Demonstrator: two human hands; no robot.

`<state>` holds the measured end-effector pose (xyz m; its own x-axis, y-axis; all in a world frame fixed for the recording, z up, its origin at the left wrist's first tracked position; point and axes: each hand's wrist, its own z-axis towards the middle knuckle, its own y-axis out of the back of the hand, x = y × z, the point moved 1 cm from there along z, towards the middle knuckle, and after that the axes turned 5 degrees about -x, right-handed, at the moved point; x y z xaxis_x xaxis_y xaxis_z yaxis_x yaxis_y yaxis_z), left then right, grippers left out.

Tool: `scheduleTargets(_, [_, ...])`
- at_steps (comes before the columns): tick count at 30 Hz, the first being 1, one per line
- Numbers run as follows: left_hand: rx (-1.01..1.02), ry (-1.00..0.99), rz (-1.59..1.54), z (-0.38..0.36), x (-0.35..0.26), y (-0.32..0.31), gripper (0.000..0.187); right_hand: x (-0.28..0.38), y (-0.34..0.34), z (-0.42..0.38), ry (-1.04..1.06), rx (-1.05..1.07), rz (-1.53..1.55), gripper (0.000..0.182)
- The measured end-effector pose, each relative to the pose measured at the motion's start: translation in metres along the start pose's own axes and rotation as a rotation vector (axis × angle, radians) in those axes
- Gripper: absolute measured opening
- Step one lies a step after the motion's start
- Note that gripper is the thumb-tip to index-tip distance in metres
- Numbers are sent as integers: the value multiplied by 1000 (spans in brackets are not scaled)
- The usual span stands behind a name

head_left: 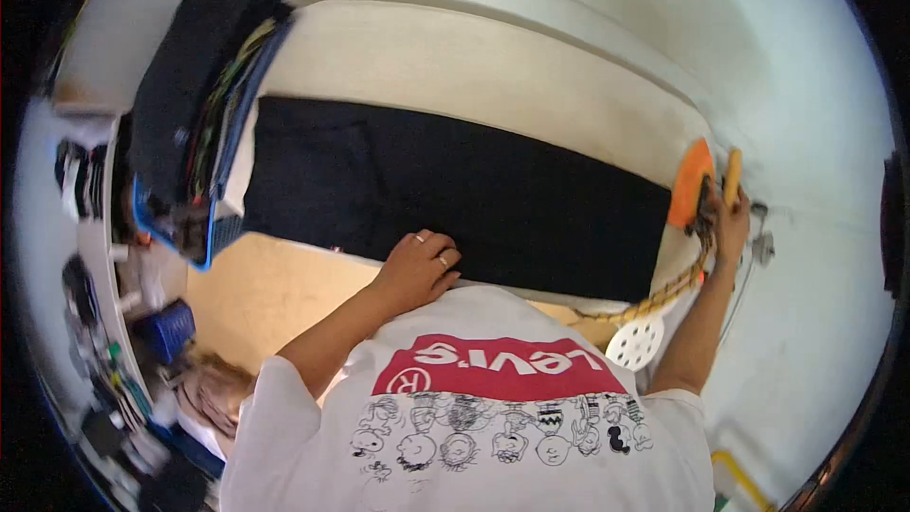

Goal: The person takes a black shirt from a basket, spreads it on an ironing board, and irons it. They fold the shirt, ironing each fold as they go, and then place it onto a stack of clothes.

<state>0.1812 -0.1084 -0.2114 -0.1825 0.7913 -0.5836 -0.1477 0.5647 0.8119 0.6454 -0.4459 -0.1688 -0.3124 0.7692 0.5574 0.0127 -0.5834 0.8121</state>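
Observation:
A black folded garment [455, 190], apparently trousers, lies flat along a cream-covered ironing board [474, 62]. My left hand [422, 265] rests on its near edge, fingers loosely bent, rings showing, holding nothing. At the board's right end, an iron [692, 185] with an orange pointed plate and a yellow handle stands tilted up, beyond the garment's edge. My right hand [730, 228] is closed around the lower part of that handle. A cord [664, 299] with a dark and yellow pattern runs from the iron along the near edge of the board.
Several folded dark clothes [204, 85] are piled in a blue basket [210, 242] at the board's left end. Shelves with clothes [85, 175] stand farther left. A white perforated round seat [637, 341] is below on the right. A pale wall [796, 133] borders the board's back and right.

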Motion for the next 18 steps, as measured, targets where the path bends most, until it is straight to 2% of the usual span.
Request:
scheduleTargets(2, [31,-4,-148,-13,4,4,22,-6,-7,21,-270,279,507,42])
scheduleTargets(4, [-105,68,-98,-30,24,20,17,8,-5,27,-447,265,412,37])
scheduleTargets(6, [-483,300,38,-55,55,49,13,22,-8,34,-403,293,243,37])
scheduleTargets(8, [-802,584,112,-85,93,72,11,71,-13,17,-292,280,148,39])
scheduleTargets(10, [-983,816,151,-107,120,91,13,145,-21,-10,-158,344,129,39])
scheduleTargets(13, [-969,784,57,-130,164,88,14,266,-46,-77,56,482,155,49])
scheduleTargets(14, [-979,786,46,-130,167,91,14,293,-63,-88,118,669,153,52])
scheduleTargets(15, [-947,815,-2,-127,168,97,13,313,-86,-98,310,723,60,52])
scheduleTargets(17, [-913,849,-83,-127,176,98,11,391,-127,-148,440,979,244,55])
scheduleTargets(18, [-921,851,-92,-129,180,99,11,420,-150,-167,630,1033,105,58])
